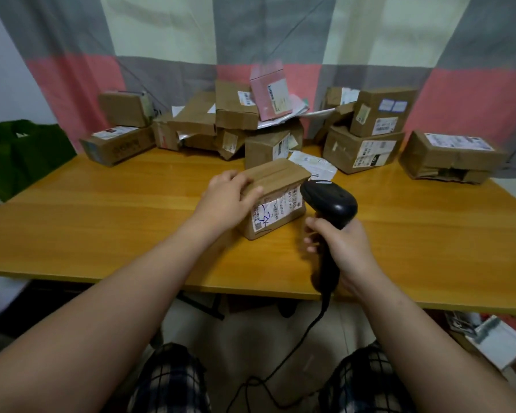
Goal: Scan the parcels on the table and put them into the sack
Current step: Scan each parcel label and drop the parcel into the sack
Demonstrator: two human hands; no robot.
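The left hand (227, 192) grips a small cardboard parcel (276, 180) that stands on the desk (102, 228). Its fingers curl over the parcel's top left edge and the thumb lies against the near face. That face carries a white label (276, 211) with barcodes and blue handwriting, turned toward the person. Just to the right of it, the right hand (340, 245) is closed round the handle of a black barcode scanner (331, 201). The scanner's head sits above this hand, close beside the label's right end; whether it touches the parcel cannot be told. A black cable (307, 332) drops from the bottom of the handle, below the right hand, past the near edge of the desk and down between the person's knees. Beyond both hands, along the far side of the desk, lies a heap of parcels (236, 114), mostly brown boxes with white labels, some crumpled, with a pink one (270, 93) tilted on top. More boxes stand beyond and to the right of the right hand. Well out to the left of the left hand, past the desk's corner, is a dark green sack (21, 153). A checked curtain (161, 40) hangs behind the heap.
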